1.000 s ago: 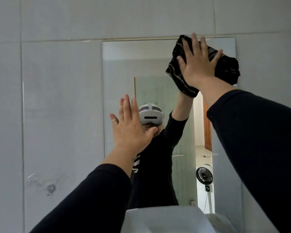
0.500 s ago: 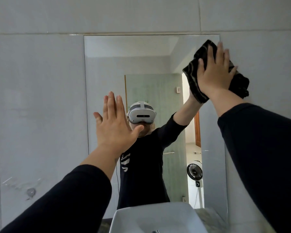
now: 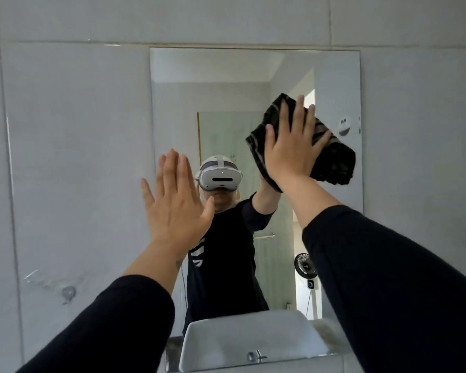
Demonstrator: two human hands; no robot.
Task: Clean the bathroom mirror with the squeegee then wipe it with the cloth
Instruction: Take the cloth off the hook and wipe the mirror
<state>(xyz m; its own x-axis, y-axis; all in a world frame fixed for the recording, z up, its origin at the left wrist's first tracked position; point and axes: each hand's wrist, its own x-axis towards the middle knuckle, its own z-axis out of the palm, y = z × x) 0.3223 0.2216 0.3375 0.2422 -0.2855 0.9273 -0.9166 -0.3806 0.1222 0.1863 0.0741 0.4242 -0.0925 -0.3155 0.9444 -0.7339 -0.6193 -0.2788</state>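
Observation:
A rectangular mirror [image 3: 226, 76] hangs on the grey tiled wall. My right hand [image 3: 291, 154] presses a dark striped cloth [image 3: 334, 162] flat against the glass on the mirror's right side, fingers spread over it. My left hand [image 3: 175, 203] is raised flat near the mirror's left edge, fingers together and empty; I cannot tell whether it touches the surface. No squeegee is in view.
Grey wall tiles [image 3: 73, 157] surround the mirror. A small round hook [image 3: 68, 292] sticks to the wall at lower left. The mirror reflects a person in a headset, a white basin [image 3: 250, 335] with a tap, and a black fan [image 3: 304, 265].
My right hand has slid the cloth down from the mirror's top right corner toward the middle right. The left hand has stayed raised near the left edge.

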